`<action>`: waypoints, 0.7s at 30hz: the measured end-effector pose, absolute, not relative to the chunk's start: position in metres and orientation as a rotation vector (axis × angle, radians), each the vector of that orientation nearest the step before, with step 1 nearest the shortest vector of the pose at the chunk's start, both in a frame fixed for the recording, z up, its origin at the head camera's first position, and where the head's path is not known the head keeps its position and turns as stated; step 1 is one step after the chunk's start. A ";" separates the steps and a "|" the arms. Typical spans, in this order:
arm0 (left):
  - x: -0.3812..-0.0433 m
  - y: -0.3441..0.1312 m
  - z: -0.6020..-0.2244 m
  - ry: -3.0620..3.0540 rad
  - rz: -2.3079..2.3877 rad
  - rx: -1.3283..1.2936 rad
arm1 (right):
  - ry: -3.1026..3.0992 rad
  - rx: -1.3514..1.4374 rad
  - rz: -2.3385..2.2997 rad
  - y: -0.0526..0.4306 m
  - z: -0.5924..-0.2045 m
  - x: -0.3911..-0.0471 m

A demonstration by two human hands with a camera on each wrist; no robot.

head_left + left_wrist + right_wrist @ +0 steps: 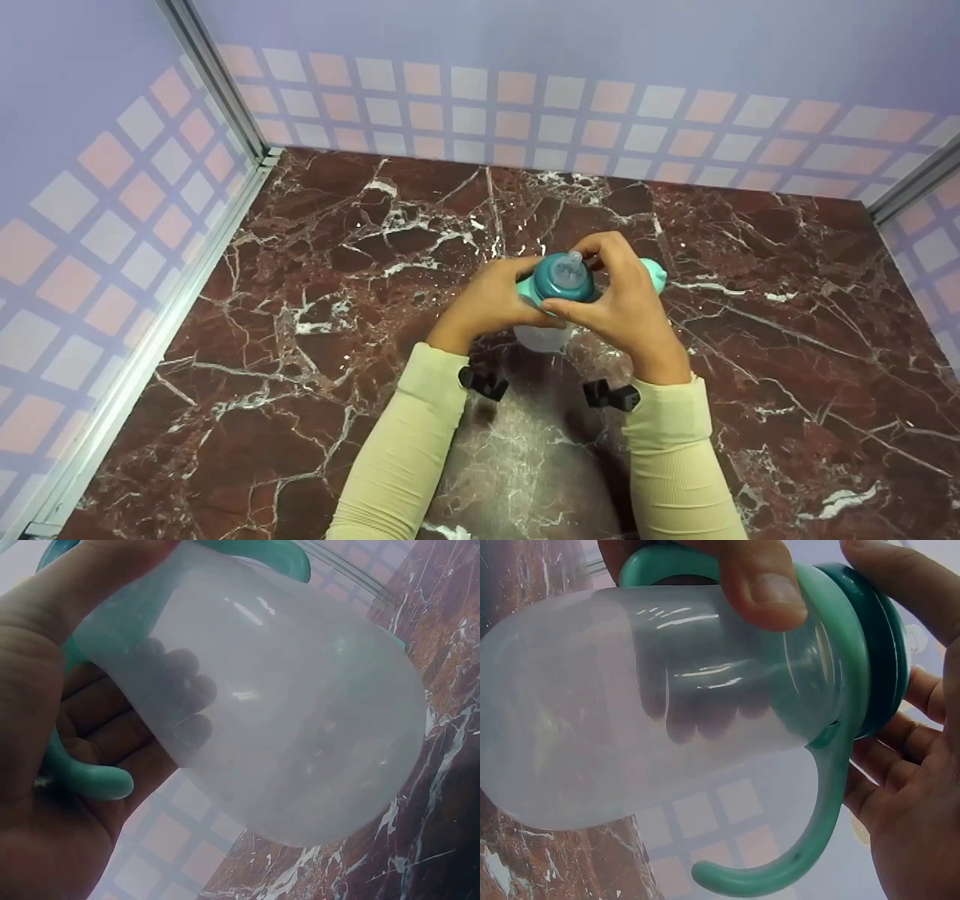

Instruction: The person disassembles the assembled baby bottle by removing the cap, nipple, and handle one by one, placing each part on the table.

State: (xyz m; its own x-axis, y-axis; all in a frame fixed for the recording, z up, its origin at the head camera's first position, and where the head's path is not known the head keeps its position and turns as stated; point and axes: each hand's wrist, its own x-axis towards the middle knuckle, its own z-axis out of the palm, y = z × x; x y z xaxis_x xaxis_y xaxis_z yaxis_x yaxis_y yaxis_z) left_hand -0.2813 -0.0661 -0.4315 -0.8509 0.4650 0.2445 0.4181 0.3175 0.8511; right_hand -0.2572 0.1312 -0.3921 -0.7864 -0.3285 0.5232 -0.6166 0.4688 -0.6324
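A translucent baby bottle (577, 712) with a mint-green handle ring (817, 810) is held between both hands, above the table. On its neck sits a dark teal collar (551, 281) with a clear nipple (568, 270) pointing up. My left hand (491, 300) grips the bottle around its body and neck; its fingers show through the clear wall in the left wrist view. The thumb and fingers of my right hand (622, 300) hold the teal collar from the other side. Behind the right hand, a rounded mint-green piece (655, 276) is partly hidden.
The reddish-brown marbled tabletop (300, 405) has white veins and small white flecks. Lilac walls (525, 45) with pink and white squares enclose the back and sides, with a metal rail (135, 382) along the left edge. Black mounts (484, 382) sit at both wrists.
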 end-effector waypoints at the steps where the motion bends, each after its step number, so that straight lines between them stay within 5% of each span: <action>1: -0.281 -0.066 -0.432 2.519 1.593 0.845 | -2.397 0.801 1.232 0.131 -0.392 -0.257; 21: -0.280 -0.066 -0.433 2.506 1.602 0.869 | -2.323 0.956 1.527 0.137 -0.392 -0.256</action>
State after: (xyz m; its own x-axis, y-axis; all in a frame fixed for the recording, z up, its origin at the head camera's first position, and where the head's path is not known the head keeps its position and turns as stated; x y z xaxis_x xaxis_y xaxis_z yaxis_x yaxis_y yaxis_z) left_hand -0.2796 -0.0662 -0.4328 -0.8417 0.4760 0.2551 0.4314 0.3085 0.8478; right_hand -0.2558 0.1371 -0.3918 -0.7701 -0.4048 0.4930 -0.6131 0.2565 -0.7472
